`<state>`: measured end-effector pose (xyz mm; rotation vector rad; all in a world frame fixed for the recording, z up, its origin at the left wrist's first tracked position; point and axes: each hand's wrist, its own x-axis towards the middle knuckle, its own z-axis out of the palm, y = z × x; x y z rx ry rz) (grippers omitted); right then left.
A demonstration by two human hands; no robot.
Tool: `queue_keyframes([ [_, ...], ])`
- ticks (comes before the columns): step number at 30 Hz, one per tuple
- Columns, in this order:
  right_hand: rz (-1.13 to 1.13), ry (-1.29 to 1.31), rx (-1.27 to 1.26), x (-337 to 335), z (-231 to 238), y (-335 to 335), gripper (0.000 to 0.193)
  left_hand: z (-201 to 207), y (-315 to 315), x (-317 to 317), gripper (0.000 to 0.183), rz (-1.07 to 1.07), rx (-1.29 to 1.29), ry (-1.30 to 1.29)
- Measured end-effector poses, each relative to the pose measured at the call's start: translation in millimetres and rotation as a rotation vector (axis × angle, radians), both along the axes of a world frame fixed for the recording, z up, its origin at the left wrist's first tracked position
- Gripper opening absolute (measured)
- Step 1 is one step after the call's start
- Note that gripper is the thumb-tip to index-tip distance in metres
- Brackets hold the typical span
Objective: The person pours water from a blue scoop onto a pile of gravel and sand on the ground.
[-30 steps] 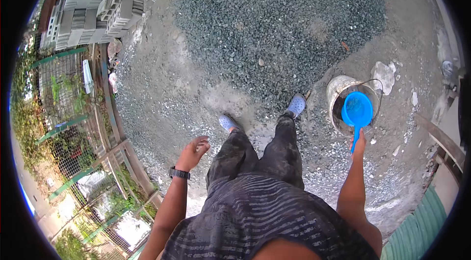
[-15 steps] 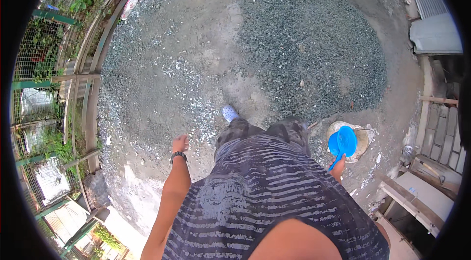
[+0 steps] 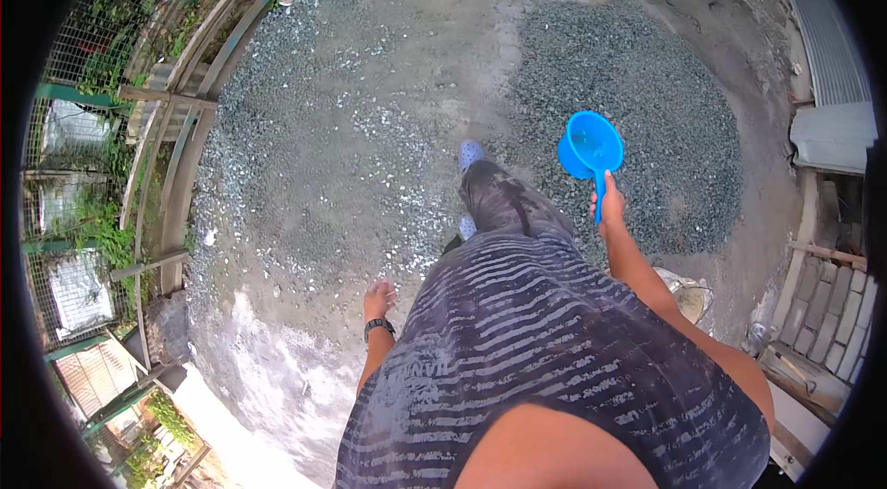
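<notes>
My right hand [image 3: 607, 203] is closed round the handle of a blue plastic dipper [image 3: 575, 153]. The round scoop points away from me, over the dark gravel pile [image 3: 647, 73]. Whether there is water inside is hard to make out. My left hand [image 3: 379, 297], with a dark watch on the wrist, hangs low at my left side over the grey ground, its fingers loosely apart and holding nothing. Behind my right forearm a pale bucket [image 3: 691, 297] is partly hidden.
A thinner spread of gravel [image 3: 305, 120] covers the ground on the left. Wooden rails and a wire mesh fence [image 3: 83, 120] with plants run along the left side. Corrugated metal sheets [image 3: 836, 46], stacked blocks [image 3: 825, 304] and boards line the right.
My right hand has lifted the dipper from beside the bucket and carried it forward over the gravel pile. My feet have shifted, and my body has turned away from the bucket.
</notes>
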<state>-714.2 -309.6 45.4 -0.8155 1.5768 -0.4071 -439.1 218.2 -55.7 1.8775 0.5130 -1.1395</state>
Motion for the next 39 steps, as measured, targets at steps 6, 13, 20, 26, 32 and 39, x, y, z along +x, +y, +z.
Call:
queue_keyframes([
  [6,0.146,0.004,-0.01,153.9,-35.5,-30.0,0.048,-4.7,1.4,8.3,0.042,-0.452,-0.019,-0.162],
  [13,0.395,0.001,-0.027,356.9,-57.6,-63.1,0.051,0.1,57.7,123.6,0.043,-0.094,0.2,-0.09],
  [20,0.351,-0.038,-0.075,502.3,-37.4,-132.0,0.052,83.4,-49.7,359.5,0.048,0.393,0.077,-0.228],
  [26,0.162,-0.151,-0.134,583.3,-6.9,-183.9,0.051,70.3,-164.0,507.6,0.043,0.026,0.023,-0.249],
  [32,-0.038,-0.129,-0.2,621.8,4.7,-196.2,0.048,-30.7,-207.9,642.1,0.036,-0.801,0.036,-0.204],
  [39,-0.363,0.009,-0.158,605.3,-16.1,-159.6,0.042,-30.3,-344.1,857.5,0.034,-0.983,0.001,-0.226],
])
